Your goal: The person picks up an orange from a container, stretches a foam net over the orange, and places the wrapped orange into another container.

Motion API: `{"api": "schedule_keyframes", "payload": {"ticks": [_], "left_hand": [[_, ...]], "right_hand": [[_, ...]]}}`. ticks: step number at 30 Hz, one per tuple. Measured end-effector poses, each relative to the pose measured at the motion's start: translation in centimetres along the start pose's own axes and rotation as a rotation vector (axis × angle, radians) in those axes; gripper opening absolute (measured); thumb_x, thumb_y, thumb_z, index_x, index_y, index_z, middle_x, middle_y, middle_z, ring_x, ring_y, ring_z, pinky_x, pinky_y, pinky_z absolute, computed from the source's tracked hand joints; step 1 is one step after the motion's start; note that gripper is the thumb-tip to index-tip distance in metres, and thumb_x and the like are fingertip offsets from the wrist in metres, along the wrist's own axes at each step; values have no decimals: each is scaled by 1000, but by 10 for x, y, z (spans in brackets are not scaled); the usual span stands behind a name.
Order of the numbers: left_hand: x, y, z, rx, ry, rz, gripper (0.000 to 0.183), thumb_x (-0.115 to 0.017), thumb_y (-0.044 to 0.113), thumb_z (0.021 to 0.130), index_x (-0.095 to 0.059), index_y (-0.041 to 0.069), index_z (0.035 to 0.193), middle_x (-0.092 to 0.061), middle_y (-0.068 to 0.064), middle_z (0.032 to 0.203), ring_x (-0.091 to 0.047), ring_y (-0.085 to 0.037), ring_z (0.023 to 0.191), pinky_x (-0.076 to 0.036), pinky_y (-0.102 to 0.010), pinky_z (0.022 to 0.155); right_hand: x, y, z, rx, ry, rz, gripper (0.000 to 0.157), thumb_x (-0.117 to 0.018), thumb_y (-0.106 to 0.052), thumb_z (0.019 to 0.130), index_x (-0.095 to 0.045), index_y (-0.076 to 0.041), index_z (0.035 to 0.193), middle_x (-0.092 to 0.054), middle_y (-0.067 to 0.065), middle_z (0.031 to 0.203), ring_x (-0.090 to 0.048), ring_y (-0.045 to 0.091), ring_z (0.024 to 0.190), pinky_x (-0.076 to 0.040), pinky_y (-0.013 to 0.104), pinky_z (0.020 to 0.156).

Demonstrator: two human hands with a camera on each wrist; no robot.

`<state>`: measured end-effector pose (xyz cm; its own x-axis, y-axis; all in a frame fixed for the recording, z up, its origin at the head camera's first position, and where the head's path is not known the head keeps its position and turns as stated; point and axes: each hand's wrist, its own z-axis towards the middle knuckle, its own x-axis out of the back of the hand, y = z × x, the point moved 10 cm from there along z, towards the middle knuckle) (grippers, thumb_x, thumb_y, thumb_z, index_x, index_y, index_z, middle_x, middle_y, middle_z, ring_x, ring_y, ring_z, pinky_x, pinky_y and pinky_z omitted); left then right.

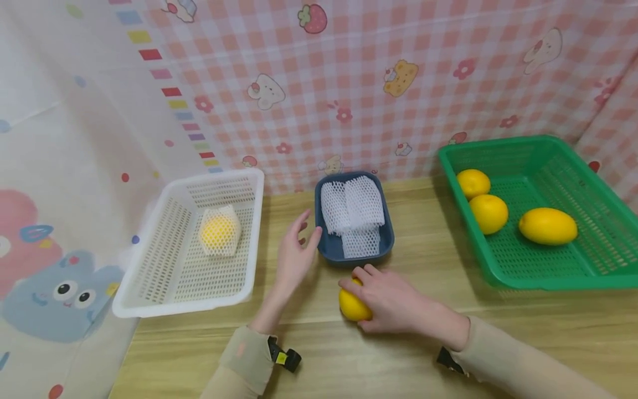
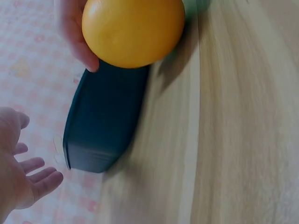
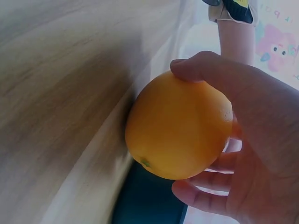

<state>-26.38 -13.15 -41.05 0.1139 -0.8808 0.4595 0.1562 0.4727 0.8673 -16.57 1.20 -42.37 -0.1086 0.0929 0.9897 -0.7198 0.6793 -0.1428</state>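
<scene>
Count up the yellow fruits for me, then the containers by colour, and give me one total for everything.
Yellow fruits: 5, including one in the right hand and one inside a net sleeve
White baskets: 1
Green baskets: 1
Dark blue trays: 1
Total: 8

Checked cloth: we see pink-and-white squares behind, printed with strawberries, flowers and a yellow animal face.
Dashes: we follow a multicoloured row down the checks' left side.
White cloth: we find dots, plus a blue cartoon figure beside a pink one.
Tabletop: we look down on pale wood grain.
</scene>
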Motion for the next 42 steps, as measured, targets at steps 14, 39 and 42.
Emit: {"api": "schedule_keyframes", "payload": {"ticks": [14,39,42], "left_hand": [[-6,-32,10,76,-50,-50,57,-65,26,104,-50,4,154,-59,-22,152,-66,-44,130,-57,-53,110],[-24,-49,17,131,-55,-161,55,-63,17,104,-48,-1,154,-63,-29,145,-67,-45,129,-57,-50,110],[-26,-49,17,137,-53,-172,55,-64,16,104,-48,-1,154,-63,-29,145,-66,-45,130,-56,-50,111]], "right_hand": [[-4,-4,-1,14,-5,106,84,-83,-56,84,-51,-20,153,-60,12,148,-60,32,129,-59,53,104],[56,116,30,-295,268,196,71,-80,-31,93,-52,-5,152,-49,28,158,-52,48,143,-47,63,117],[53,122,35,-302,256,176,71,-81,-30,93,-52,-6,153,-49,28,158,-51,47,143,-48,62,117]]}}
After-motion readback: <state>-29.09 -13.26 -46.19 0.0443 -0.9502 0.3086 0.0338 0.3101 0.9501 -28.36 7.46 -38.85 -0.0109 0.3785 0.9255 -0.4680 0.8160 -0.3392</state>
